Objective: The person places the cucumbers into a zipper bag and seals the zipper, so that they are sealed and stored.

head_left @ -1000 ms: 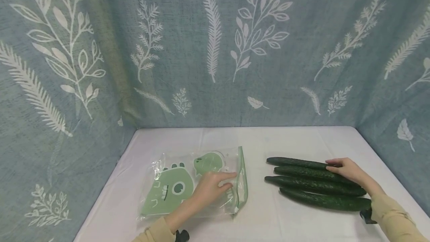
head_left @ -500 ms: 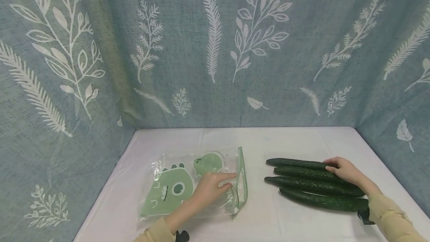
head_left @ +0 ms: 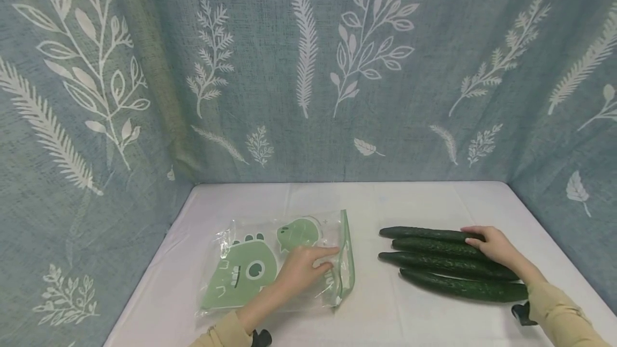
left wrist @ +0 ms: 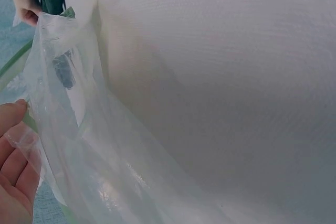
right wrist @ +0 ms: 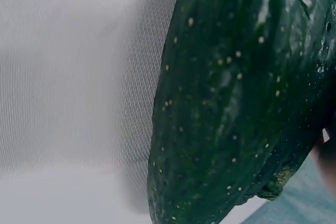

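Note:
A clear zip bag (head_left: 241, 272) with green dinosaur prints lies flat at the left, its green-edged mouth parted and facing right. My left hand (head_left: 301, 269) is over the bag, pinching the film at the mouth; the left wrist view shows the thumb by the green edge and fingers behind film. Several dark green cucumbers lie side by side at the right, the nearest cucumber (head_left: 463, 286) closest to me. My right hand (head_left: 496, 245) grips the right end of the farthest cucumber (head_left: 424, 234), its palm above the others. A cucumber (right wrist: 226, 98) fills much of the right wrist view.
A white cloth (head_left: 371, 320) covers the table. Blue-grey curtains (head_left: 270, 68) with white leaf prints hang at the back and both sides. A strip of bare cloth lies between the bag mouth and the cucumber tips. Black wrist devices sit below both hands.
My right hand has moved slightly left, and the farthest cucumber's tip has shifted a little left with it. The left hand and the bag hold still.

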Tool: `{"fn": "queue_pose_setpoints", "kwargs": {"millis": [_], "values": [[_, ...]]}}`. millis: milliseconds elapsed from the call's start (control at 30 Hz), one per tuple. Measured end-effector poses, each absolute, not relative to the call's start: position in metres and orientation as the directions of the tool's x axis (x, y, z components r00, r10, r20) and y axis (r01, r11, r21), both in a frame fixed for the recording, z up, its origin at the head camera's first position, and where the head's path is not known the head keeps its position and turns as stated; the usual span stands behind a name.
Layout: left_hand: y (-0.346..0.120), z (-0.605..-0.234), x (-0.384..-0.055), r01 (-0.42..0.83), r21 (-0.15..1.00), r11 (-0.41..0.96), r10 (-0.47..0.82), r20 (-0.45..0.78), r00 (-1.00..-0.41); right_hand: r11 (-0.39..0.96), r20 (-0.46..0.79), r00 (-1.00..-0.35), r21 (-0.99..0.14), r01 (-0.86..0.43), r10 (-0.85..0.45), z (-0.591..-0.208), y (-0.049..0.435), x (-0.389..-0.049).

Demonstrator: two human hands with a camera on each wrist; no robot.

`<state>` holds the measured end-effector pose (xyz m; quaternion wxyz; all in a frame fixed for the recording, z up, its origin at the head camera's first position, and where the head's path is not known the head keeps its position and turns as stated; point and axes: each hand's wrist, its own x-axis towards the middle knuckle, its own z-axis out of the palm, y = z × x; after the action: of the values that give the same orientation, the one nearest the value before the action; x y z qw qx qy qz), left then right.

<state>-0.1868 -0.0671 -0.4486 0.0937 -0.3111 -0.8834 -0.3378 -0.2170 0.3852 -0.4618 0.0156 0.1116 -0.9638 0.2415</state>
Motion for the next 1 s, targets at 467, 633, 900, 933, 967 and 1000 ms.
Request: {"fn": "queue_pose_setpoints", "kwargs": {"millis": [467, 633, 900, 933, 967, 1000], "values": [[-0.0667, -0.4504, -0.186, 0.61, 0.534, 0.586, 0.491, 0.365, -0.791, 0.8, 0.078, -0.984, -0.573, -0.178, -0.163, -0.461, 0.3906, -0.2121], [-0.0673, -0.4502, -0.1855, 0.608, 0.527, 0.594, 0.488, 0.364, -0.793, 0.788, 0.052, -0.988, -0.598, -0.145, -0.143, -0.4584, 0.3897, -0.2117], [-0.0679, -0.4491, -0.1851, 0.607, 0.523, 0.599, 0.485, 0.366, -0.794, 0.747, 0.019, -0.993, -0.657, -0.098, -0.113, -0.4565, 0.3887, -0.2083], [-0.068, -0.4491, -0.185, 0.606, 0.522, 0.6, 0.484, 0.367, -0.795, 0.742, 0.015, -0.994, -0.664, -0.092, -0.11, -0.4561, 0.3883, -0.2078], [-0.068, -0.449, -0.185, 0.607, 0.52, 0.601, 0.484, 0.367, -0.794, 0.74, 0.013, -0.994, -0.667, -0.088, -0.107, -0.4557, 0.3878, -0.2076], [-0.068, -0.4489, -0.185, 0.607, 0.52, 0.6, 0.484, 0.368, -0.794, 0.737, 0.011, -0.995, -0.67, -0.085, -0.104, -0.4552, 0.3872, -0.2074]]}}
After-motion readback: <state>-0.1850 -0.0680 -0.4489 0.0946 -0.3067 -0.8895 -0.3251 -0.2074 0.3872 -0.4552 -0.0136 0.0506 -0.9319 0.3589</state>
